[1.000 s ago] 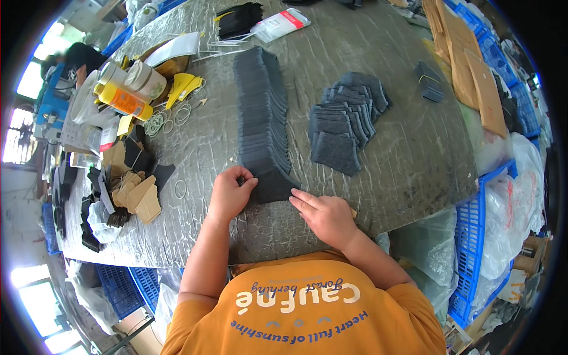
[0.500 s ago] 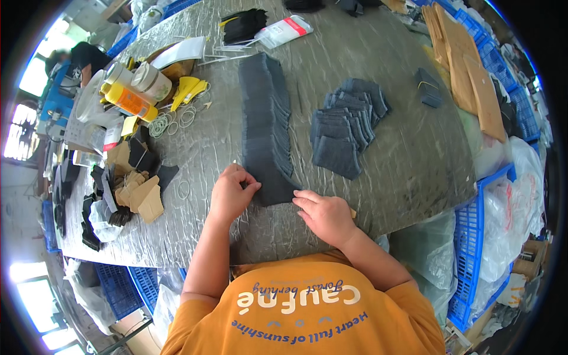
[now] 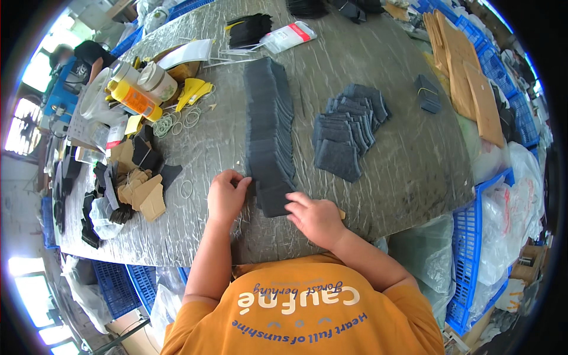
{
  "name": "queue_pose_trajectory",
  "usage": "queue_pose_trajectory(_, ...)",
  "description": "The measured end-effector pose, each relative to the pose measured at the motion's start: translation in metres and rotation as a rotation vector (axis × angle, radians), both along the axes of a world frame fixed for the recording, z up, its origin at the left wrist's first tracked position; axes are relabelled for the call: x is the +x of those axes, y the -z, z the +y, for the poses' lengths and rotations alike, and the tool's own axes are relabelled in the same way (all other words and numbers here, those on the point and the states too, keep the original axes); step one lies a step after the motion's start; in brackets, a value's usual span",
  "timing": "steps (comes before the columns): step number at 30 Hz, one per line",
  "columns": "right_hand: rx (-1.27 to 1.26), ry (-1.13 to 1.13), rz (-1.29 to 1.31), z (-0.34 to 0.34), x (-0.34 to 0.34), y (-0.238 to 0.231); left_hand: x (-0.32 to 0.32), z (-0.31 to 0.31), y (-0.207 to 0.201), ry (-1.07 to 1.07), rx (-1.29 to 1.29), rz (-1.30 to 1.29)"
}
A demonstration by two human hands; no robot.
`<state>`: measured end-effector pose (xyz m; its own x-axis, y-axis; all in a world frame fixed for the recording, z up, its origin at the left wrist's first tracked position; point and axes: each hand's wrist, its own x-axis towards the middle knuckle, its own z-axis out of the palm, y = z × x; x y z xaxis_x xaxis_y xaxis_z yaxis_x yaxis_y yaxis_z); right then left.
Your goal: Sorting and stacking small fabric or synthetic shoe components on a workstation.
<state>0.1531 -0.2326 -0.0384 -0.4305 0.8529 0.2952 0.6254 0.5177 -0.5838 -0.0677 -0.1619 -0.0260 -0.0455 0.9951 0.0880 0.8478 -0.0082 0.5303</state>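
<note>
A long overlapping row of dark blue-grey fabric pieces point(image 3: 269, 112) runs away from me down the middle of the table. At its near end lies one darker fabric piece point(image 3: 273, 198), flat over the row. My left hand point(image 3: 228, 196) is closed, thumb and forefinger pinched at the left edge of this near end. My right hand point(image 3: 316, 218) has its fingers stretched out and slightly apart, the tips touching the piece's right edge. To the right lies a fanned group of similar fabric pieces point(image 3: 338, 155), touched by neither hand.
A grey, wrinkled sheet covers the table point(image 3: 408, 171). Jars, a yellow bottle point(image 3: 135, 99) and rubber bands point(image 3: 167, 124) sit at the left, above card and fabric scraps point(image 3: 148, 195). A banded bundle point(image 3: 428, 94) lies right. Blue crates point(image 3: 464, 254) flank the table; a person point(image 3: 93, 56) works far left.
The near fabric piece has gone from slanting out to the right to lying flatter along the row. My right hand has shifted slightly left and nearer; its fingers have spread.
</note>
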Motion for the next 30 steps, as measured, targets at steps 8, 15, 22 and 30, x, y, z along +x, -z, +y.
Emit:
queue_pose_trajectory(8, -0.182, 0.331, -0.028, 0.007, 0.005, -0.013, -0.02, -0.013, -0.004, -0.151, -0.371, -0.9)
queue_pose_trajectory(15, -0.303, 0.777, 0.272, 0.034, 0.067, -0.023, 0.017, -0.02, -0.02, 0.525, 0.068, 0.047)
queue_pose_trajectory(22, -0.452, 0.21, 0.513, -0.002, 0.018, -0.037, 0.038, -0.046, -0.051, 0.547, -0.005, -0.343)
queue_pose_trajectory(30, -0.633, -0.136, 0.52, -0.001, -0.001, -0.044, 0.039, -0.052, -0.047, 0.708, 0.041, -0.383)
